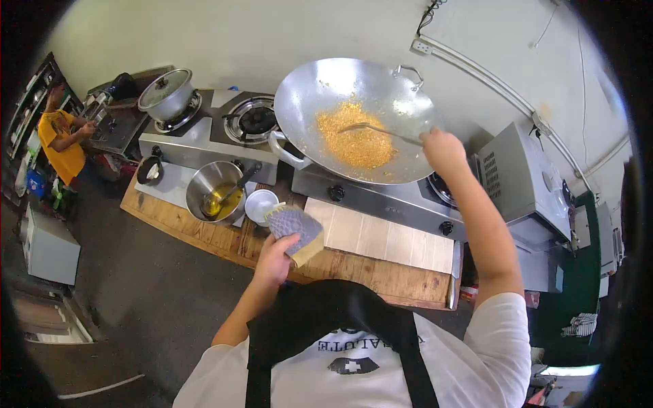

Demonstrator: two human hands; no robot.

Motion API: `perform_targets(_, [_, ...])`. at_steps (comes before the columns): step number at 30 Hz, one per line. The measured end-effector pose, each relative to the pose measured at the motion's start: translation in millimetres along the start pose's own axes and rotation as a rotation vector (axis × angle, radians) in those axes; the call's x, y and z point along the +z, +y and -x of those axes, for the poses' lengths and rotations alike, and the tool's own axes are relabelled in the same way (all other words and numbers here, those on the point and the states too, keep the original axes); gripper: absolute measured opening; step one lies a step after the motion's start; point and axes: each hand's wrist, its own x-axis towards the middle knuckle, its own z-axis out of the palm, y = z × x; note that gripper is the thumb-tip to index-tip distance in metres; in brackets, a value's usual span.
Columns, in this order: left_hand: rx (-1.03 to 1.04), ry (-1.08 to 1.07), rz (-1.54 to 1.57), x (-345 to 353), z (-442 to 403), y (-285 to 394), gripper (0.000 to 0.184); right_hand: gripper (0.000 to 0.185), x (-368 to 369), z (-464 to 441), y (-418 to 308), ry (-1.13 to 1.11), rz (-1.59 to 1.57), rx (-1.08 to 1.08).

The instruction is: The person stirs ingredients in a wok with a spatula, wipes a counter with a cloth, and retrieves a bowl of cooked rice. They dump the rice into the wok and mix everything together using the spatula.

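Note:
A big metal wok (pixel 408 163) sits tilted over the stove, with golden, crumbly food (pixel 364 148) in its bottom. My right hand (pixel 443 151) is closed round the end of a long-handled wok spatula (pixel 388 130) at the wok's right rim; the spatula's head lies on the food. Lower down, my left hand (pixel 273 258) grips a folded grey and yellow cloth (pixel 294 231) above the wooden counter. Close to the cloth stand a small white bowl (pixel 260 205) and a metal pot (pixel 193 185) with yellow liquid and a ladle (pixel 239 182) in it.
A lidded pot (pixel 166 95) stands on the left burner, beside a bare burner (pixel 252 121). A knife (pixel 454 289) lies at the counter's right end. Flattened cardboard (pixel 388 234) covers part of the wooden counter (pixel 367 275). A person in an orange shirt (pixel 60 144) works far left.

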Motion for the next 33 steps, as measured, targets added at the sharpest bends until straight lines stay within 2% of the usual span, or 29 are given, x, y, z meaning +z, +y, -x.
perform_targets(4, [0.212,-0.051,0.042,13,-14,30,0.042,0.018,-49,-4,31,-0.096,0.114,0.099])
perform_targets(7, [0.333,-0.049,-0.064,19,-41,39,0.046,0.024,-74,-4,66,-0.287,-0.018,0.281])
perform_targets(8, [0.388,-0.051,-0.100,22,-50,42,0.046,0.026,-83,-2,73,-0.322,-0.013,0.280])
perform_targets(10, [0.370,-0.057,-0.094,23,-72,48,0.047,0.033,-97,-1,84,-0.393,-0.001,0.276])
perform_targets(13, [0.362,-0.087,-0.068,33,-91,55,0.046,0.040,-67,-11,106,-0.475,-0.157,0.313])
perform_targets(16, [0.316,-0.064,-0.090,34,-99,58,0.040,0.043,2,-35,117,-0.425,-0.311,0.262])
perform_targets(18, [0.294,-0.073,-0.092,38,-97,60,0.038,0.043,22,-40,81,-0.342,-0.436,0.344])
perform_targets(21, [0.314,-0.047,-0.084,38,-95,59,0.040,0.043,20,-53,41,-0.196,-0.302,0.278])
perform_targets(24, [0.299,-0.055,-0.087,32,-94,60,0.041,0.044,-31,-44,35,-0.071,-0.231,0.313])
perform_targets(25, [0.289,-0.060,-0.089,30,-93,60,0.041,0.043,-39,-46,49,-0.118,-0.169,0.329])
perform_targets(27, [0.293,-0.057,-0.096,32,-92,59,0.041,0.054,-63,-43,77,-0.256,-0.044,0.363])
perform_targets(29, [0.297,-0.051,-0.097,34,-90,59,0.040,0.049,-65,-38,106,-0.390,-0.157,0.326])
perform_targets(32, [0.306,-0.051,-0.089,37,-89,57,0.040,0.046,-52,-38,114,-0.483,-0.071,0.392])
perform_targets(33, [0.315,-0.057,-0.082,37,-91,55,0.040,0.046,-20,-46,127,-0.446,0.014,0.222])
